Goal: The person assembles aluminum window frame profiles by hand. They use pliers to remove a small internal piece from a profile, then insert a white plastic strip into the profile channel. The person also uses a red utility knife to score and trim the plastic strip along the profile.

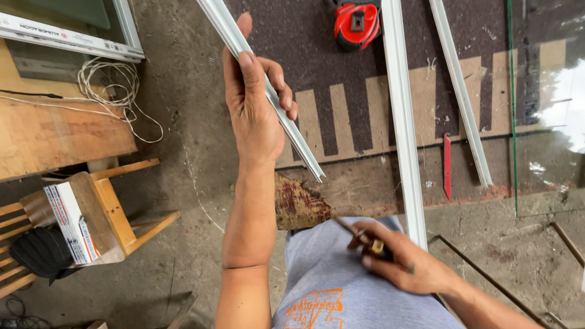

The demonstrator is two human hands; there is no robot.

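My left hand is raised in front of me, gripping a long white profile strip that slants from the top of the view down to a cut end at mid-frame. My right hand rests low against my grey shorts, closed on a small dark tool with a thin blade or tip pointing up-left. The strip's lower end hangs free above the edge of a worn work board.
A red tape measure lies at the top. Two more white profiles lie on the board, with a red marker and a glass pane at right. A wooden stool holding a box stands left, near coiled cord.
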